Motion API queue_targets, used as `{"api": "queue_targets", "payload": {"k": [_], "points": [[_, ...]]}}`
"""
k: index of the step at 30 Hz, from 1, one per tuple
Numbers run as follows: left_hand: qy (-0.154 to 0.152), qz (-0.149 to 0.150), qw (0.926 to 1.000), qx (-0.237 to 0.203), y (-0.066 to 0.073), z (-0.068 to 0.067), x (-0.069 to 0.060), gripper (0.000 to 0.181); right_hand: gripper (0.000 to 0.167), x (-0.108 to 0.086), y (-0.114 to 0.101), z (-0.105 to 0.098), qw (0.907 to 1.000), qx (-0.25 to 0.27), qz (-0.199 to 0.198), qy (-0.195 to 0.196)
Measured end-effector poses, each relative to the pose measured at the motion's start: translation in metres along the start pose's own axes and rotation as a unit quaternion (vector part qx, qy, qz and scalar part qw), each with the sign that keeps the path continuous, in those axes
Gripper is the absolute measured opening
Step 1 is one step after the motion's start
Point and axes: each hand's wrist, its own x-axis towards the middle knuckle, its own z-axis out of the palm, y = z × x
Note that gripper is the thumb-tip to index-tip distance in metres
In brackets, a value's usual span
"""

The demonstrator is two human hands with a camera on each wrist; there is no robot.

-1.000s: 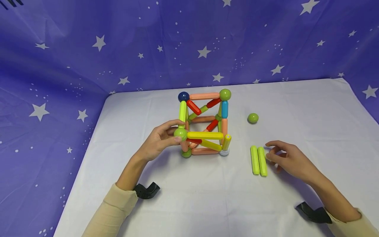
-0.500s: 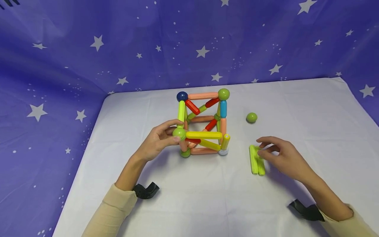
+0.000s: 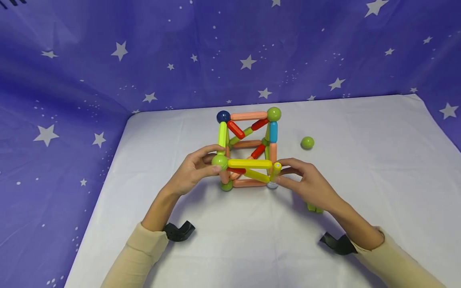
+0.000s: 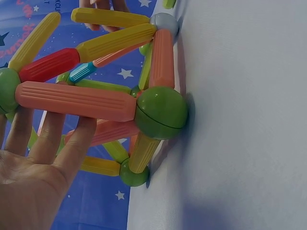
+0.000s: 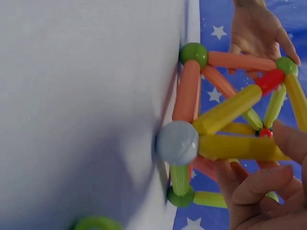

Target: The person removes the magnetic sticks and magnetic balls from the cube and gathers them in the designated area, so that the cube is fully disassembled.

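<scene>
1. From where I stood, the rod-and-ball frame (image 3: 248, 144) occupied the middle of the head view, on the white-covered table (image 3: 230, 248).
2. The left hand (image 3: 191, 170) held the green corner ball (image 3: 219, 161) between thumb and fingers.
3. The right hand (image 3: 306, 182) was narrowed about the upright yellow rod (image 3: 277, 170), thumb and finger either side; firmness of grip could not be told.
4. That rod stood on the grey ball (image 5: 177, 143) — whether its top met the level yellow rod (image 3: 250, 164) was unclear.
5. In my judgement, good practice meant steadying the left corner and guiding the upright gently, lest it twist off its ball.
6. A loose green ball (image 3: 307, 143) lay right of centre; lime rods (image 3: 315, 207) lay lower right, partly hidden by the right hand.
7. The cloth showed slight creases; a purple star-printed backdrop (image 3: 162, 48) filled the upper frame.
</scene>
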Motion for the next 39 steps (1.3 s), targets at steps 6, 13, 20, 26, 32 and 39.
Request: {"api": "queue_targets", "payload": {"k": [6,13,20,26,32,39], "points": [[-0.001,0.001,1.0000,0.002,0.000,0.000,0.000,0.052,0.029,0.007,0.001,0.010,0.9999,-0.006,-0.012,0.003],[0.001,0.000,1.0000,0.007,0.000,0.000,0.000,0.051,0.026,0.008,-0.001,0.011,0.9997,-0.020,-0.011,0.002],[0.002,-0.002,1.0000,0.009,0.000,0.000,0.000,0.051,0.021,0.009,-0.003,0.010,0.9992,-0.036,-0.014,-0.010],[0.001,-0.001,1.0000,0.006,0.000,0.000,0.000,0.050,0.020,0.004,-0.004,0.004,0.9997,-0.022,0.010,-0.002],[0.006,-0.001,1.0000,0.007,0.000,0.000,-0.001,0.050,0.032,-0.004,-0.003,-0.005,0.9978,-0.061,0.021,0.016],[-0.002,-0.005,1.0000,0.006,-0.001,0.000,0.000,0.050,0.052,-0.016,-0.005,-0.012,0.9985,-0.027,0.042,0.022]]}}
